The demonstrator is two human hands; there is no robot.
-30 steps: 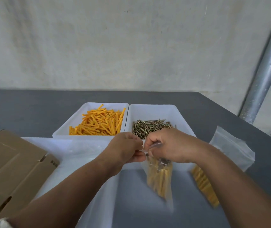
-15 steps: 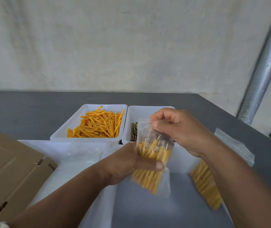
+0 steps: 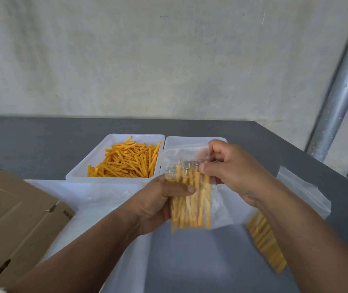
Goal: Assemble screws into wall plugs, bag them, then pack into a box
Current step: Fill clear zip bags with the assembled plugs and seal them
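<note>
Head view | your left hand (image 3: 156, 201) grips the clear bag (image 3: 192, 210) of plugged screws round its middle, above the grey table (image 3: 41, 144) | your right hand (image 3: 232, 172) pinches its top, fingers curled | cardboard box (image 3: 10, 218) at left

**Single head-worn view, tilted forward and down**

The scene is seen from one wide-angle camera worn on the person's head, aimed forward and down over the worktop (image 3: 41, 144). The left hand (image 3: 158, 199) and right hand (image 3: 232, 172), with the bag (image 3: 192, 208) held between them, are framed close. The forearms are cut by the bottom edge. The upper half is filled by the wall (image 3: 147, 60).
</note>
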